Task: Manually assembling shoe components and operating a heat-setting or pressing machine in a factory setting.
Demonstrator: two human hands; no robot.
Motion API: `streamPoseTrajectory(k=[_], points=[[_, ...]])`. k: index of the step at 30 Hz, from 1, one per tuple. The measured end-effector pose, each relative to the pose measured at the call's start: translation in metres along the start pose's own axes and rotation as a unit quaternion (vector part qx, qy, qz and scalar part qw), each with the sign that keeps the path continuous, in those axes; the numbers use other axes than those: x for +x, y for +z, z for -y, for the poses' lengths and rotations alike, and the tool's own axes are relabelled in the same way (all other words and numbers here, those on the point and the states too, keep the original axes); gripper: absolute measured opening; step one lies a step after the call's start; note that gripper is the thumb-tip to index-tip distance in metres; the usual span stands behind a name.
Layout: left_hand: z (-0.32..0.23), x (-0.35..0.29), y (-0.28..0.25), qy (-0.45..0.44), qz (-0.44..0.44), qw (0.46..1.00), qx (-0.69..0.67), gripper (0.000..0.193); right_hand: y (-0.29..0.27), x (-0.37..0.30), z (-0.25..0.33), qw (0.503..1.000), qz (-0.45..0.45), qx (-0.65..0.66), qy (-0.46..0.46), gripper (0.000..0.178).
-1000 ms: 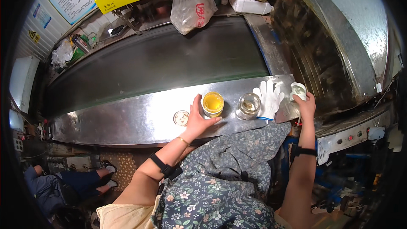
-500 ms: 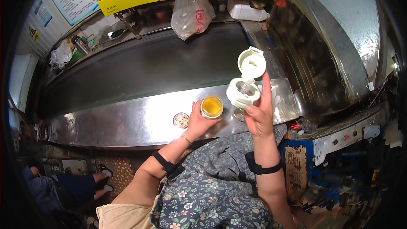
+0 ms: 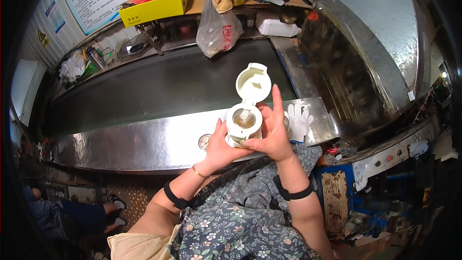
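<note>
A white flip-top lid (image 3: 244, 119) sits over the mouth of a drinking bottle, mostly hidden beneath it. Its round cap (image 3: 254, 86) is flipped up on the far side, and a clear inner part shows in the opening. My left hand (image 3: 225, 148) wraps round the bottle from the left, above the steel ledge. From the right, my right hand (image 3: 273, 134) grips the lid, thumb at its near edge and index finger stretched up beside the cap. A small round disc (image 3: 204, 142) lies left of my left hand.
A white glove (image 3: 300, 121) lies on the steel ledge (image 3: 125, 139), right of my hands, with a round item partly hidden beside it. Beyond runs a dark belt (image 3: 159, 84). A plastic bag (image 3: 219, 36) hangs over its far edge. A person's legs (image 3: 86, 214) show at lower left.
My right hand has brought the lid down and left onto the bottle. The yellow liquid, seen before in the open bottle, is now largely covered. The view has shifted slightly.
</note>
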State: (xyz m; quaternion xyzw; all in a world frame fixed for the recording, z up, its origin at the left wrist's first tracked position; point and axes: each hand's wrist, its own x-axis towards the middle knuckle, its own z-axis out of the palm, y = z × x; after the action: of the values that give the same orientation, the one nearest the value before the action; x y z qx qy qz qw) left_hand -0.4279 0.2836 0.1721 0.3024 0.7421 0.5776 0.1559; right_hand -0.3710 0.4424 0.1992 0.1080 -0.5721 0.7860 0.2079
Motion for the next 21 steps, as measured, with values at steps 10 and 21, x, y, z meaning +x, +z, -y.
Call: streamPoseTrajectory(k=[10, 21], points=[[-0.023, -0.007, -0.006, -0.020, 0.072, 0.978, -0.194, 0.081, -0.010, -0.012, 0.022, 0.999, 0.018, -0.031, 0.026, 0.141], [-0.038, -0.014, -0.002, 0.062, 0.045, 0.995, -0.065, 0.076, 0.009, -0.032, 0.038, 0.992, -0.017, 0.114, -0.053, 0.134]])
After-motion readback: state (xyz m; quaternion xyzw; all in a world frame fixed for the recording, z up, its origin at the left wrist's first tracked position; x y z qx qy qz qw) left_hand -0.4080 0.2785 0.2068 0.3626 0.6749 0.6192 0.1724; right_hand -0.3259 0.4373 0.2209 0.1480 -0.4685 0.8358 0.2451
